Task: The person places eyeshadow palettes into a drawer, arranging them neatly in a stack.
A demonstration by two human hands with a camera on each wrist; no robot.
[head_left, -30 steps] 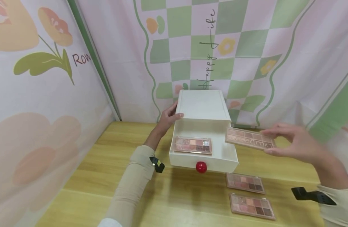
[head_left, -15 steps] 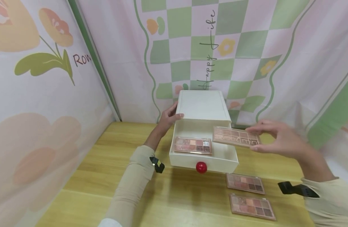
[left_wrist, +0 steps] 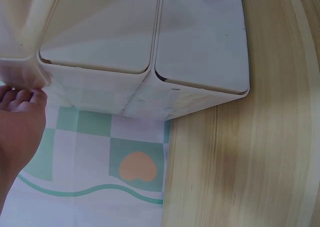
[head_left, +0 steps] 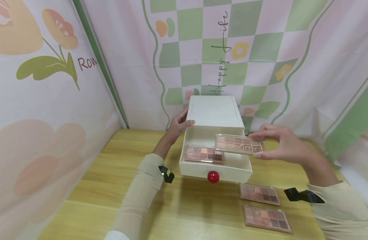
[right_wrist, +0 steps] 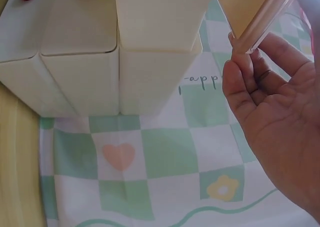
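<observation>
Right hand (head_left: 282,145), pinching a palette (head_left: 238,144), moved further over the drawer (head_left: 231,172); left hand (head_left: 178,126), partly hidden, apparently grips box (head_left: 214,111).

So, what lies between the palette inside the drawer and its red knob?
In the head view, the white front wall of the drawer stands between them.

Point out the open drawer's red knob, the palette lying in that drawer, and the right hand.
Red knob (head_left: 213,177), head view: its round front.
Palette (head_left: 203,153), head view: middle of its top.
Right hand (head_left: 288,146), head view: middle of the hand.
</observation>
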